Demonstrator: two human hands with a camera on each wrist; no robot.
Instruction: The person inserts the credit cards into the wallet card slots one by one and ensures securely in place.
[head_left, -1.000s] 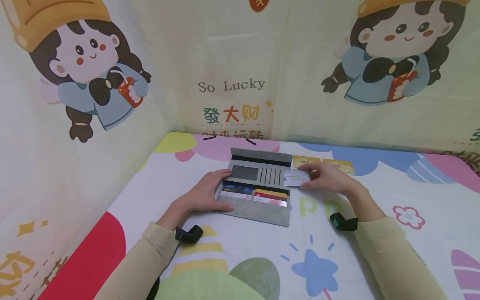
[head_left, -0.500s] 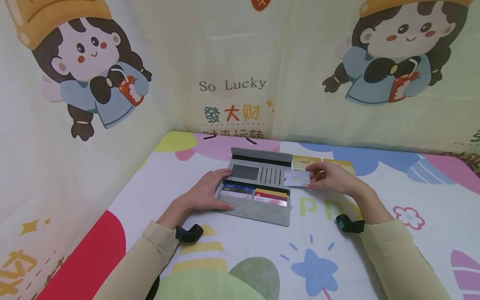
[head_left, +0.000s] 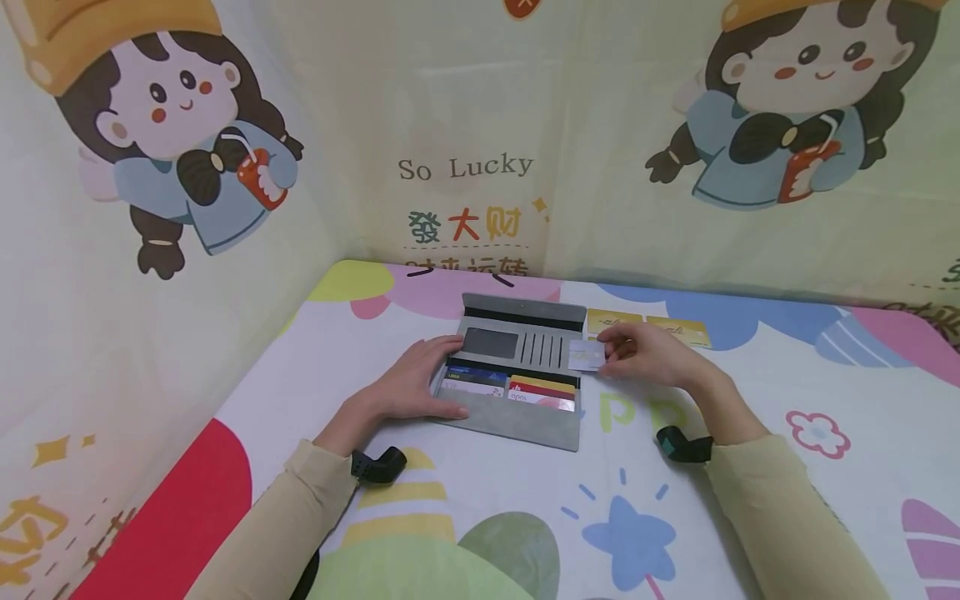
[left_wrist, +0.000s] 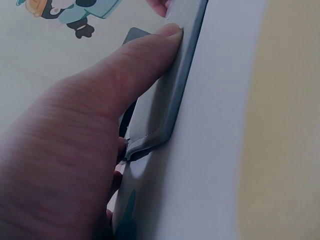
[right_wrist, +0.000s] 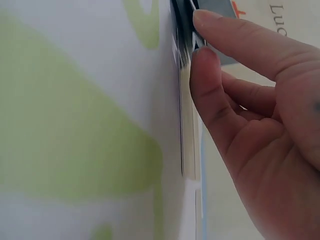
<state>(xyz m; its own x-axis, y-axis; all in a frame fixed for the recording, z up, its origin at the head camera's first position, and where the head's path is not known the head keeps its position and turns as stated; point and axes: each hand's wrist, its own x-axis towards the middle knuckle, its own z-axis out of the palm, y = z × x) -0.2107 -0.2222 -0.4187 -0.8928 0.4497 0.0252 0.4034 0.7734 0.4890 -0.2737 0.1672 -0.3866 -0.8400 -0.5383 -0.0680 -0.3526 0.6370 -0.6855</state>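
One wallet, left hand spread on it | one pale card, right hand pinching | two-plus gold cards

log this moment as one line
left hand: on left edge of open grey rectangular wallet | right hand: pinches pale rectangular card at wallet's right side | gold rectangular cards: flat beyond right hand

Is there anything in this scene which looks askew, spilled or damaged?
Nothing looks spilled or damaged. Only the pale card stands out slightly: it juts past the right edge of the open wallet, though the right hand pinches it there.
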